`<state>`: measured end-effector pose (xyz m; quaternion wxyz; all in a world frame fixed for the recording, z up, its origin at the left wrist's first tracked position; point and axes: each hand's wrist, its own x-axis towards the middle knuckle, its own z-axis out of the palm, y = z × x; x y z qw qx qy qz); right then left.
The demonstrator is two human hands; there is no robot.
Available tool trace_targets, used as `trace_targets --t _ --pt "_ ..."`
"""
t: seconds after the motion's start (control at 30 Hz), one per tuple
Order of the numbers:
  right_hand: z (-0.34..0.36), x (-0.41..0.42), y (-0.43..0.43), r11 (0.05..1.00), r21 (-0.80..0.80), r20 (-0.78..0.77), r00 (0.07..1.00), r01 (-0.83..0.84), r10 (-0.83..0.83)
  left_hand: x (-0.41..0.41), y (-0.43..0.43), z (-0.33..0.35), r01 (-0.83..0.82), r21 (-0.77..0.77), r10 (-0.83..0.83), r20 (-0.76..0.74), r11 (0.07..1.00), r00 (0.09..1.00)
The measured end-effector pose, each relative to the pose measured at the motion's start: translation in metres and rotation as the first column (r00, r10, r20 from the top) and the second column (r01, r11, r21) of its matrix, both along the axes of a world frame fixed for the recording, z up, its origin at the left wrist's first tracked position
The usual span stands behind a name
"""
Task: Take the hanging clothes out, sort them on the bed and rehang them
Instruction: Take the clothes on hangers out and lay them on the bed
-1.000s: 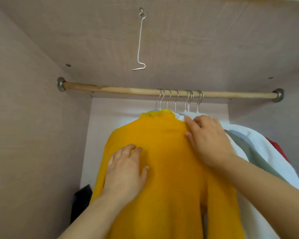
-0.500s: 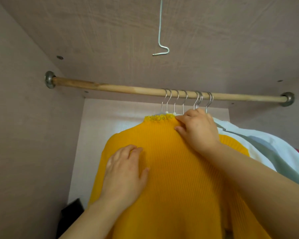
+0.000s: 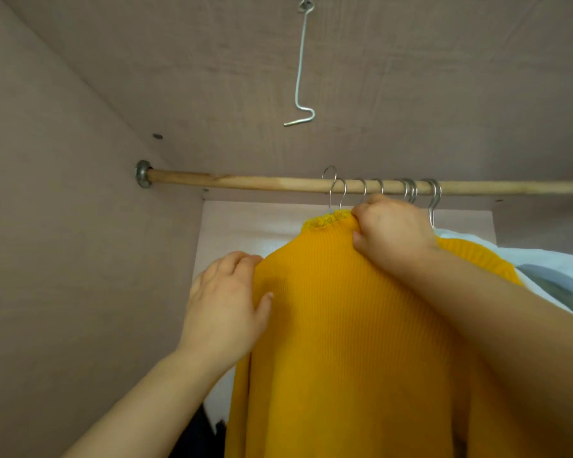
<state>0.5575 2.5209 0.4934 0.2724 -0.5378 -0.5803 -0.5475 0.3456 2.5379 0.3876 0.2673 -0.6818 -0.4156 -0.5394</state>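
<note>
Two hands are on one garment; head view, looking up into the wardrobe. The yellow ribbed sweater (image 3: 344, 325) hangs in front of me, below the wooden rod (image 3: 245, 181), and fills the lower middle of the frame. My left hand (image 3: 225, 302) grips its left shoulder: the fingers curl over the shoulder edge and the thumb presses the front of the knit. My right hand (image 3: 391, 229) is closed in a fist on the sweater's neck, just right of the lace-trimmed collar and just below the rod. The sweater lies between the two hands and touches both.

The leftmost hanger hook (image 3: 330, 183) rises from the collar, its crest standing above the rod's top edge. Further metal hooks (image 3: 409, 190) sit on the rod to its right. A white garment (image 3: 526, 259) and a grey garment (image 3: 559, 285) hang behind my right forearm. A bent wire hook (image 3: 300, 77) hangs from the wardrobe ceiling.
</note>
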Motion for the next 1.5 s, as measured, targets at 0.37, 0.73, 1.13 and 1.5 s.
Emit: trace_targets --t 0.37,0.73,1.13,1.5 --pt "0.007 -0.008 -0.025 0.943 0.143 0.009 0.953 -0.302 0.304 -0.013 -0.023 0.007 -0.063 0.023 0.062 0.050 0.998 0.997" --pt "-0.069 -0.062 -0.055 0.764 -0.005 -0.007 0.764 -0.645 0.645 -0.049 -0.060 -0.040 -0.062 0.110 0.037 0.219 0.992 0.975" --pt "-0.231 -0.112 -0.065 0.418 -0.102 -0.255 0.430 -0.903 0.866 -0.091 -0.165 -0.189 -0.297 -0.209 0.344 0.251 0.932 0.905" --pt "-0.276 -0.085 -0.089 0.290 -0.048 -0.427 0.283 -0.956 0.859 -0.070 -0.210 -0.212 -0.413 -0.290 0.459 0.113 0.863 0.881"
